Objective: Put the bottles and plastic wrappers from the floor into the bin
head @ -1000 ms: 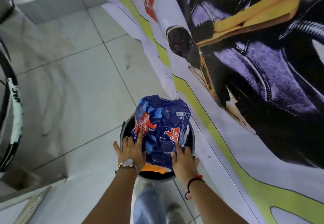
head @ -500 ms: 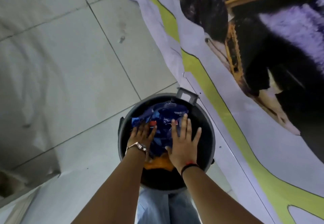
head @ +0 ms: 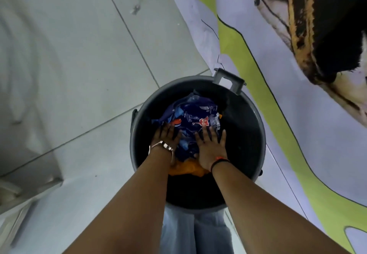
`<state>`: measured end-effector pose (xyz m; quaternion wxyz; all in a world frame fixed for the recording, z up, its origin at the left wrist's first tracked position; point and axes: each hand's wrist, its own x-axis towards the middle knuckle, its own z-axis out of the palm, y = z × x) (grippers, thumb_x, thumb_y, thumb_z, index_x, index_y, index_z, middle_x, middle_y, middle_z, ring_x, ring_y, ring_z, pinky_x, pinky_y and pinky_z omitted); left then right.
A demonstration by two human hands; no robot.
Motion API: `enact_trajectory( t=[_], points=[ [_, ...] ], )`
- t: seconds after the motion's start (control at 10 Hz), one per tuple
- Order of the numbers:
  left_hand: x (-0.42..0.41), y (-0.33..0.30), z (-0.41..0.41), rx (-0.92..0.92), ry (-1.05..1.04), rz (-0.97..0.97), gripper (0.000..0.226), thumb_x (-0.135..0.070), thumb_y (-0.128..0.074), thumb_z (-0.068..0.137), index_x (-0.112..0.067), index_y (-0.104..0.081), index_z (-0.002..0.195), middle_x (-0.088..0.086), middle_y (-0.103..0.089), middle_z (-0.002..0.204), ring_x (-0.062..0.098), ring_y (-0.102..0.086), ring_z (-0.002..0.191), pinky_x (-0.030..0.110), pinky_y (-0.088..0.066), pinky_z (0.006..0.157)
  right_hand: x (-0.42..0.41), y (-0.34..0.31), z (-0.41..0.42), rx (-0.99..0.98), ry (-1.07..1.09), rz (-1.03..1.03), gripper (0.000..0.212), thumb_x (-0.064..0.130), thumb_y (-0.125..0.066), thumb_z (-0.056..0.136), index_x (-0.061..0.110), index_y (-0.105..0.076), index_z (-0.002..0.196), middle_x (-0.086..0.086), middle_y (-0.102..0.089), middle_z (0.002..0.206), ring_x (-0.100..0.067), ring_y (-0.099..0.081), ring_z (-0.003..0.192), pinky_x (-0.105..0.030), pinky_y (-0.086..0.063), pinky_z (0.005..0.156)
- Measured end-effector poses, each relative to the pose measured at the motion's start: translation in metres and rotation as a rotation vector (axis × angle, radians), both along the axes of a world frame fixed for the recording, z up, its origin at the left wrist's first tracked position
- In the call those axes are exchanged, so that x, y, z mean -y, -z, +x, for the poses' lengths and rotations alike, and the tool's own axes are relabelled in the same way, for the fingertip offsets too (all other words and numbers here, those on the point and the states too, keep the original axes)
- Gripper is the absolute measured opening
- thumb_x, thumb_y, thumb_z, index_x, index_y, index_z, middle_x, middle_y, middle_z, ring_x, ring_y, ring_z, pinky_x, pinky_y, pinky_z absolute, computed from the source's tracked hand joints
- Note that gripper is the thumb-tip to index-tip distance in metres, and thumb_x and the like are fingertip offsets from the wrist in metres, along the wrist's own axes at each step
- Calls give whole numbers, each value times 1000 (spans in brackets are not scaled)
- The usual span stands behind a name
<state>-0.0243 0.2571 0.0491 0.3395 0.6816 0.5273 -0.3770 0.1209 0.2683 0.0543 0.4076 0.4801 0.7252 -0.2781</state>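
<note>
1. Pressing down is what I read here: both hands are inside the grey bin (head: 256, 118), palms flat on the blue plastic wrapper (head: 195, 115). The left hand (head: 165, 135) sits on the wrapper's left part, the right hand (head: 210, 147) on its near right part, with a strip of blue film showing between them.

2. Grip state: neither hand is clamped on anything. The fingers (head: 207, 131) are spread and laid flat, so this is a push and not a hold.

3. Where the thing is: the wrapper lies wholly below the bin's rim, bunched toward the far side from my wrists. An orange wrapper (head: 187, 169) peeks out just under the heels of both palms, beneath the blue one.

4. Handling, as I judge it: the blue film looks thin, light and crinkled, with glossy creases, so it is soft and probably springy. Let go, it may puff back up toward the rim. It is likely slick too, so flat palms could skid across it.

5. Where to take hold, if it needs shifting: I would pinch a raised fold just beyond the fingertips, not the smooth printed panel under the palms.

6. Nothing fragile shows under my hands; whether bottles lie beneath the wrappers I cannot tell.

7. The tiled floor (head: 79, 65) left of my left wrist shows no litter in this view, beside the printed banner (head: 297, 124) right of the bin.
</note>
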Motion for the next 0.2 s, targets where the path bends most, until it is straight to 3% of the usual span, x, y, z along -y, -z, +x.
enact_trajectory(
  t=[0.1,0.2],
  points=[
    [1,-21,-1,48,-21,16,99,-49,-57,80,-21,14,142,14,15,154,28,15,141,42,9,115,2,-15,-4,-39,42,73,64,34,-34,98,20,4,147,-10,16,158,-30,15,145,-59,12,113],
    [2,-50,-4,110,-72,112,89,-60,-42,83,-24,12,143,9,14,155,25,13,142,39,10,115,2,-41,-11,-106,92,155,62,32,-31,99,19,6,147,-9,14,158,-28,13,145,-56,10,115]
  ],
)
